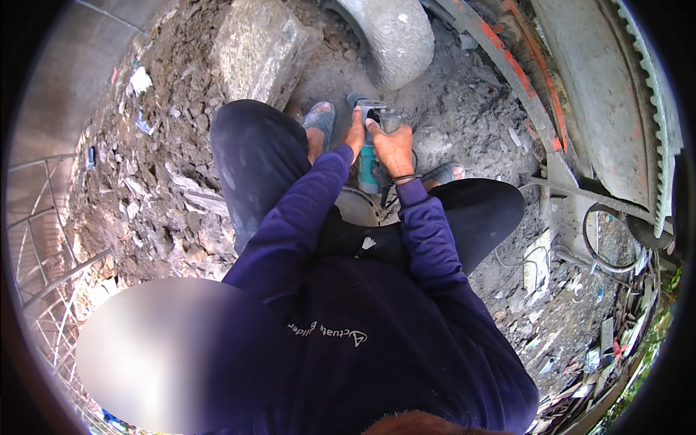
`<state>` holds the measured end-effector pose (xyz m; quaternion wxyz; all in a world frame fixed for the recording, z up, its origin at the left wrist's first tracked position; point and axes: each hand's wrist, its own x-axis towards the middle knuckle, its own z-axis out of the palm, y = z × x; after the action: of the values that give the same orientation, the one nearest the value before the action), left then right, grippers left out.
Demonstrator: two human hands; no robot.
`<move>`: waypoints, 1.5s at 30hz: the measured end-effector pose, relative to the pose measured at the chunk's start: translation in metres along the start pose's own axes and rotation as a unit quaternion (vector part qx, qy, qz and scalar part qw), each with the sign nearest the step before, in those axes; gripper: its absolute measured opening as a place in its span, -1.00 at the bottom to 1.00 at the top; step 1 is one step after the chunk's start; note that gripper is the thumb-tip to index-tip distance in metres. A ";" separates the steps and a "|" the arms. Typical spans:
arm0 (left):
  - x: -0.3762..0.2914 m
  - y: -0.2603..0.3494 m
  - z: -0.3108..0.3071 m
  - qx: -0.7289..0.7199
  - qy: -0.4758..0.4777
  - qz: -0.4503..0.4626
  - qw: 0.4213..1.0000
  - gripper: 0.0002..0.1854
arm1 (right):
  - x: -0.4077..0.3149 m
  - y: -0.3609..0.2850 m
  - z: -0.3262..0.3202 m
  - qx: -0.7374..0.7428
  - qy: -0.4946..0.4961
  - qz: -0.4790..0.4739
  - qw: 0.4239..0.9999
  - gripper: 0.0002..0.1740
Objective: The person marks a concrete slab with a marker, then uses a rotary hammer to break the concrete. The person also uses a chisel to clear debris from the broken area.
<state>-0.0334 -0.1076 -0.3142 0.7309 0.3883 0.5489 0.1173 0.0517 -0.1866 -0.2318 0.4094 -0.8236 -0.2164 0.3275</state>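
Note:
A teal handheld power tool with a grey metal head, apparently an angle grinder (pixel 368 169), is upright between my knees. My left hand (pixel 354 131) grips the left side of its head. My right hand (pixel 393 148), with a dark band at the wrist, closes around the right side, thumb near the top. The dark opening in the head lies between my two thumbs. Whether a disc is fitted I cannot tell. Behind the tool's lower end lies a round, dusty lid-like object (pixel 356 207). A dark cord loops beside my right wrist.
A stone or concrete block (pixel 261 54) and a dust-covered wheel (pixel 399 46) stand ahead. At right rises a machine resembling a concrete mixer, with a toothed ring (pixel 650 81) and metal frame (pixel 503 62). Rubble (pixel 157 206) covers the left ground. Metal bars (pixel 68 280) project at far left.

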 end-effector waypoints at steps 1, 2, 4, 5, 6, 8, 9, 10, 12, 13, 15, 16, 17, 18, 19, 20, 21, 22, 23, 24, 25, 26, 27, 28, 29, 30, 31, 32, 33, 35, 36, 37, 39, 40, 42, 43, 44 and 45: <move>0.006 0.000 -0.009 0.012 -0.010 -0.023 1.000 0.03 | 0.000 -0.007 0.005 -0.015 -0.011 0.004 1.000 -0.41; 0.009 -0.003 -0.007 -0.037 0.000 0.021 0.999 0.01 | 0.002 -0.013 0.008 -0.032 0.001 -0.005 0.999 -0.43; 0.018 -0.007 -0.019 -0.028 0.011 0.023 0.999 0.07 | -0.001 -0.027 0.011 -0.003 -0.039 -0.042 0.998 -0.45; -0.009 0.019 -0.013 0.024 0.044 0.004 0.999 0.09 | 0.010 -0.006 0.009 -0.009 -0.011 -0.071 0.997 -0.44; -0.020 0.035 -0.014 0.018 0.074 0.013 0.997 0.08 | 0.018 0.007 0.005 -0.034 -0.008 -0.077 0.996 -0.51; -0.014 0.058 -0.012 -0.023 0.296 0.110 0.948 -0.13 | -0.004 -0.023 -0.001 0.049 -0.052 -0.090 0.993 -0.68; -0.032 0.089 -0.010 -0.070 0.288 0.175 0.939 -0.19 | -0.001 -0.018 -0.009 0.074 -0.042 -0.041 0.996 -0.67; -0.045 0.125 -0.023 -0.088 0.132 0.169 0.973 -0.17 | 0.005 -0.011 -0.014 0.031 0.012 -0.005 0.999 -0.66; -0.073 0.183 -0.034 -0.147 0.205 0.297 0.921 -0.40 | 0.005 -0.008 -0.014 0.031 -0.035 -0.008 0.999 -0.59; -0.090 0.211 -0.050 -0.145 0.193 0.392 0.888 -0.44 | -0.002 -0.017 -0.018 0.010 -0.032 0.020 0.999 -0.56; -0.129 0.264 -0.102 -0.052 0.164 0.444 0.879 -0.46 | 0.001 -0.011 -0.016 -0.008 -0.032 0.020 0.999 -0.54; -0.130 0.277 -0.129 -0.033 0.197 0.462 0.864 -0.47 | 0.003 -0.012 -0.011 -0.014 -0.035 0.017 0.999 -0.52; -0.124 0.291 -0.149 -0.014 0.226 0.474 0.851 -0.48 | 0.002 -0.011 -0.009 -0.019 -0.049 0.015 0.999 -0.53; -0.115 0.300 -0.163 0.005 0.251 0.483 0.839 -0.48 | 0.001 -0.009 -0.009 -0.026 -0.060 0.016 0.998 -0.54; -0.107 0.302 -0.169 0.012 0.271 0.471 0.839 -0.49 | 0.001 -0.006 -0.009 -0.029 -0.066 0.018 0.997 -0.54; -0.099 0.296 -0.174 0.019 0.292 0.459 0.839 -0.50 | 0.001 -0.003 -0.008 -0.033 -0.069 0.015 0.997 -0.54; -0.084 0.288 -0.173 0.023 0.307 0.446 0.840 -0.51 | 0.000 0.003 -0.011 -0.037 -0.068 0.013 0.997 -0.53; -0.063 0.272 -0.192 0.081 0.345 0.395 0.847 -0.49 | 0.002 0.002 -0.001 -0.051 -0.092 0.003 0.994 -0.51; -0.052 0.256 -0.197 0.183 0.366 0.379 0.830 -0.49 | 0.001 0.003 0.002 -0.061 -0.090 -0.005 0.994 -0.50; -0.061 0.256 -0.188 0.246 0.304 0.334 0.858 -0.54 | -0.004 0.008 -0.004 -0.064 -0.070 -0.001 0.996 -0.48; -0.058 0.253 -0.187 0.269 0.329 0.323 0.846 -0.61 | -0.008 0.008 -0.004 -0.074 -0.069 -0.007 0.995 -0.46; -0.058 0.255 -0.180 0.272 0.344 0.332 0.835 -0.63 | -0.008 0.011 -0.008 -0.087 -0.058 0.004 0.995 -0.44; -0.051 0.256 -0.176 0.294 0.382 0.332 0.811 -0.68 | -0.004 0.011 -0.007 -0.101 -0.058 0.008 0.993 -0.42; -0.037 0.255 -0.179 0.300 0.394 0.350 0.795 -0.68 | 0.000 0.008 0.000 -0.118 -0.064 0.009 0.991 -0.40; -0.039 0.258 -0.168 0.369 0.339 0.346 0.793 -0.67 | -0.010 0.008 -0.001 -0.123 -0.009 0.001 0.992 -0.37; -0.025 0.253 -0.163 0.364 0.363 0.349 0.784 -0.64 | -0.019 -0.003 -0.001 -0.107 -0.043 0.000 0.993 -0.39; -0.015 0.249 -0.160 0.393 0.344 0.356 0.775 -0.62 | -0.020 -0.006 -0.002 -0.091 -0.072 0.003 0.993 -0.41; 0.005 0.250 -0.166 0.427 0.330 0.346 0.767 -0.59 | -0.013 -0.010 0.001 -0.086 -0.077 0.005 0.993 -0.45; 0.004 0.249 -0.164 0.441 0.317 0.339 0.768 -0.59 | -0.003 -0.007 -0.003 -0.080 -0.069 0.017 0.994 -0.49; -0.007 0.254 -0.151 0.477 0.276 0.329 0.767 -0.58 | -0.002 -0.007 -0.003 -0.047 -0.047 0.050 0.997 -0.55; -0.005 0.252 -0.151 0.486 0.277 0.317 0.766 -0.58 | -0.006 -0.014 -0.003 -0.031 -0.047 0.061 0.997 -0.56; 0.000 0.254 -0.152 0.495 0.279 0.307 0.764 -0.58 | -0.011 -0.024 -0.001 -0.013 -0.047 0.071 0.996 -0.58; 0.009 0.254 -0.153 0.505 0.283 0.299 0.758 -0.57 | -0.007 -0.027 0.002 0.002 -0.048 0.068 0.997 -0.57; 0.012 0.252 -0.154 0.507 0.286 0.300 0.756 -0.57 | 0.006 -0.019 0.000 -0.008 -0.049 0.063 0.997 -0.55; 0.012 0.252 -0.146 0.513 0.269 0.305 0.756 -0.57 | 0.020 -0.004 -0.006 -0.014 -0.028 0.061 0.998 -0.54; 0.010 0.251 -0.142 0.515 0.253 0.303 0.761 -0.57 | 0.020 -0.001 -0.008 -0.014 -0.019 0.069 0.997 -0.53; 0.008 0.250 -0.137 0.518 0.237 0.301 0.765 -0.56 | 0.019 0.004 -0.009 -0.015 -0.011 0.076 0.997 -0.53; 0.023 0.253 -0.141 0.519 0.245 0.308 0.759 -0.51 | 0.018 0.000 -0.008 -0.017 -0.010 0.069 0.997 -0.53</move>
<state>-0.0861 0.1375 -0.1672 0.1824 0.8145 0.5365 0.1242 0.0700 -0.1790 -0.2347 0.3690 -0.8402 -0.1684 0.3598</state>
